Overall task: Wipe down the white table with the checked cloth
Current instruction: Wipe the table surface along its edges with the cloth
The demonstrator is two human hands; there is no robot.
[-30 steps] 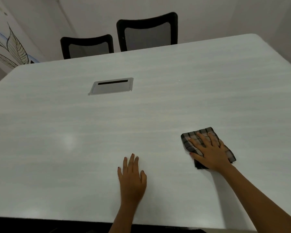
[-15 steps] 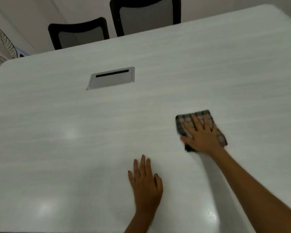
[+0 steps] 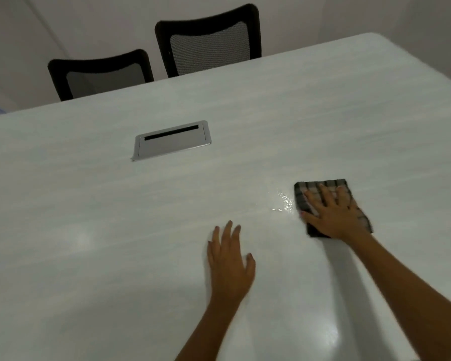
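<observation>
- Right of centre in the head view, your right hand [image 3: 335,217] presses flat, fingers spread, on the folded checked cloth [image 3: 307,196] lying on the white table [image 3: 89,256].
- Lower centre, your left hand [image 3: 229,267] rests flat on the table, fingers straight.
- Just left of the cloth, a wet patch [image 3: 283,201] glistens.

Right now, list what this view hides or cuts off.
Head view only:
1. Checked cloth: its middle lies under the right hand.
2. White table: near and left edges cut by the frame.
3. Taller chair and lower chair: seats and legs behind the table.
</observation>
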